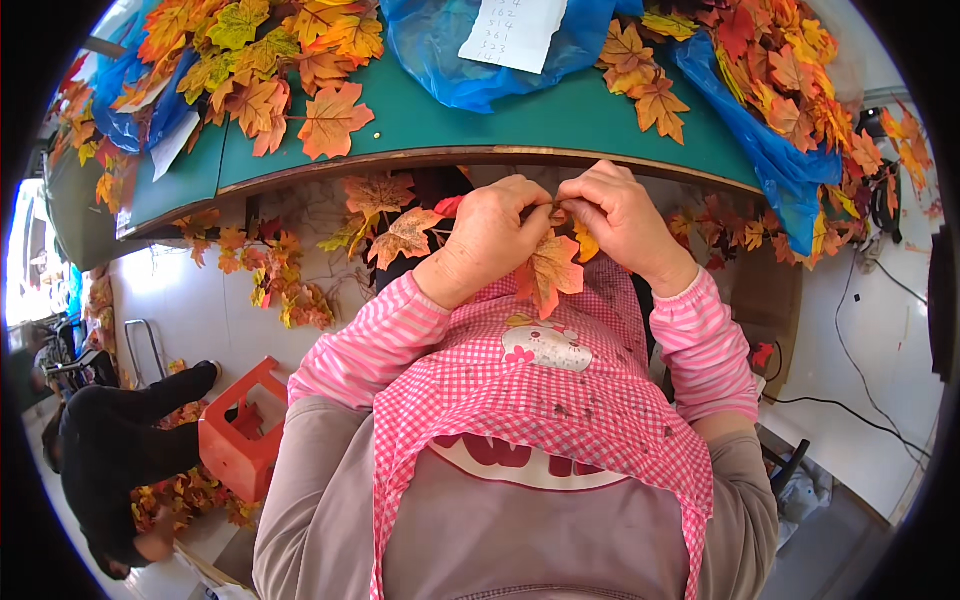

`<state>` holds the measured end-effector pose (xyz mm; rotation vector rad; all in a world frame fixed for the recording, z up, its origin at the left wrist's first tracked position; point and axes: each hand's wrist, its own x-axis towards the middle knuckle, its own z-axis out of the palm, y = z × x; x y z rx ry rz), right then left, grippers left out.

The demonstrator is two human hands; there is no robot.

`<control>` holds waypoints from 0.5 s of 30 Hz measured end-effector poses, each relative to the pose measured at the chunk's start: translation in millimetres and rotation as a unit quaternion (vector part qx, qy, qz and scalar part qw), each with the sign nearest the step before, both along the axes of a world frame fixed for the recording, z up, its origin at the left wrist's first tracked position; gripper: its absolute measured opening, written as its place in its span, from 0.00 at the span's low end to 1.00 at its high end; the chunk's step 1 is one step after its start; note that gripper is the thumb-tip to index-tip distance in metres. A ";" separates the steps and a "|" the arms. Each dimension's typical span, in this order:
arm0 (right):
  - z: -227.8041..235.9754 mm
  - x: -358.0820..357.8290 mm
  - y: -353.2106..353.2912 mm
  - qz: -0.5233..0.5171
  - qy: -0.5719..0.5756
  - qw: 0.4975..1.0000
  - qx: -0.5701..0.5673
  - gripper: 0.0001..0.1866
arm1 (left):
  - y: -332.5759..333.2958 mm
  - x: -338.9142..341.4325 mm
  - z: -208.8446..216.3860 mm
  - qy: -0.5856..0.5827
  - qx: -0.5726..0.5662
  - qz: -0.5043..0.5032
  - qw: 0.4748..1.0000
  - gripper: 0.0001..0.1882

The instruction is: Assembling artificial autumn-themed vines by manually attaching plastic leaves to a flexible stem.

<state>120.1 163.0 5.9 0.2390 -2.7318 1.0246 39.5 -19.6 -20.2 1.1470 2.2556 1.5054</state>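
Note:
Close together at the near edge of the green table (560,135), both of my hands pinch a garland of artificial maple leaves. My left hand (497,228) is closed, fingers curled round the stem. Opposite it, my right hand (622,218) pinches with thumb and forefinger; the exact spot between the fingertips is hidden. An orange maple leaf (551,272) hangs below the fingers, over my pink checked apron (470,345). Speckled pale orange leaves (404,238) stick out to the left of my left hand, with a small red piece beside it.
Piles of artificial autumn leaves (335,120) lie on the table around a blue plastic bag (470,85) and a paper slip (512,35). Another blue bag (770,150) hangs over the right edge. At left stand a red stool (240,435) and a person in black (120,450). Cables (850,405) run at right.

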 end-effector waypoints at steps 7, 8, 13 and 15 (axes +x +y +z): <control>-0.4 0.2 -10.3 -0.026 -0.036 0.994 -0.097 0.06 | 2.3 -0.2 -12.2 0.018 0.012 0.013 1.000 0.06; -3.1 0.2 -14.0 -0.030 -0.022 0.995 -0.097 0.06 | 2.1 -0.6 -12.6 0.002 0.007 0.011 1.000 0.06; -12.4 1.7 -24.8 0.005 0.107 0.993 0.047 0.09 | -2.5 -16.2 -33.9 -0.450 -0.014 -0.032 0.892 0.11; -9.7 9.2 -33.4 0.004 0.118 0.990 0.082 0.10 | -4.5 -18.2 -31.7 -0.501 -0.025 -0.048 0.864 0.11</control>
